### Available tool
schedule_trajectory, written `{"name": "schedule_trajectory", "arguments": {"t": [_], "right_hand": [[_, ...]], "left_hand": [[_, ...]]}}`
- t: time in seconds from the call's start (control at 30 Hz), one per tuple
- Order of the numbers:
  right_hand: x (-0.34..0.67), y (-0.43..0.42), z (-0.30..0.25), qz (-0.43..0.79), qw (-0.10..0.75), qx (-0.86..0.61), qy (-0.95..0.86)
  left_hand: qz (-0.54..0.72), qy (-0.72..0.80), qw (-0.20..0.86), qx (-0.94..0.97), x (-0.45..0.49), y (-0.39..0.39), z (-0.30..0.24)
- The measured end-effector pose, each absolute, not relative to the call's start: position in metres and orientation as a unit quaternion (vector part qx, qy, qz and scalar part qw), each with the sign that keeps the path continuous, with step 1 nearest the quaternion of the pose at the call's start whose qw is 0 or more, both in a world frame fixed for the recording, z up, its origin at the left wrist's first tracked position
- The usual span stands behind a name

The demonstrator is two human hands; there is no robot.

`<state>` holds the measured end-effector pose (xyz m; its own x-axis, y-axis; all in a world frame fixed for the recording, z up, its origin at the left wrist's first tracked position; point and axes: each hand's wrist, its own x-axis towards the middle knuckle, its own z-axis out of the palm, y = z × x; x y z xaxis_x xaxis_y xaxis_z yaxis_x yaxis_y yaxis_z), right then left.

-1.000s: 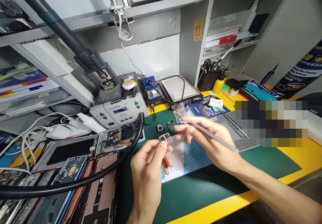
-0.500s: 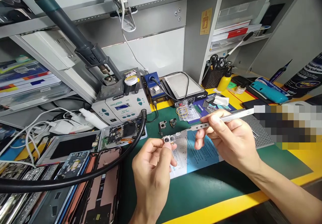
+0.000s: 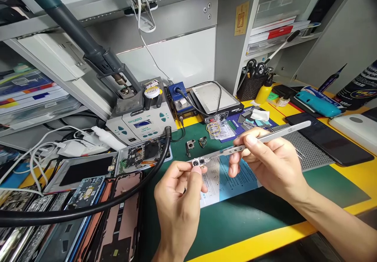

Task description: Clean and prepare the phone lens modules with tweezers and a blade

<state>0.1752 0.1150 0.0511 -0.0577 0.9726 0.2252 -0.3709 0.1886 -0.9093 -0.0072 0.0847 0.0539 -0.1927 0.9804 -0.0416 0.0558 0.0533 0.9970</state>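
My left hand (image 3: 179,199) pinches a small dual-lens phone camera module (image 3: 198,162) between thumb and fingers, lenses facing up. In my right hand (image 3: 272,163) is a pair of silver metal tweezers (image 3: 282,132), held like a pen and pointing left. A small whitish, translucent bit shows at the tweezers' tip, right by the module's right edge; whether it touches cannot be made out. Two more small camera modules, one on the left (image 3: 191,144) and one on the right (image 3: 203,141), lie on the green mat just beyond. Below the hands is a blue-and-white printed sheet (image 3: 224,191).
Phone parts and frames (image 3: 114,215) crowd the left, crossed by a thick black hose (image 3: 141,187). A hot-air station (image 3: 141,124) and a flat heating plate (image 3: 216,99) stand behind. At right lie a perforated metal sheet (image 3: 309,148) and a black phone (image 3: 332,140).
The tweezers' tip has moved slightly left and down, closer to the right side of the camera module. My left hand stays nearly still. The view has shifted a little.
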Motion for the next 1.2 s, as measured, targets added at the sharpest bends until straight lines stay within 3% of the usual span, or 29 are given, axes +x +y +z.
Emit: {"name": "schedule_trajectory", "arguments": {"t": [1.2], "right_hand": [[0.1786, 0.1221, 0.0532, 0.596, 0.597, -0.306, -0.442]], "left_hand": [[0.544, 0.566, 0.434, 0.441, -0.0047, 0.0853, 0.0545]]}}
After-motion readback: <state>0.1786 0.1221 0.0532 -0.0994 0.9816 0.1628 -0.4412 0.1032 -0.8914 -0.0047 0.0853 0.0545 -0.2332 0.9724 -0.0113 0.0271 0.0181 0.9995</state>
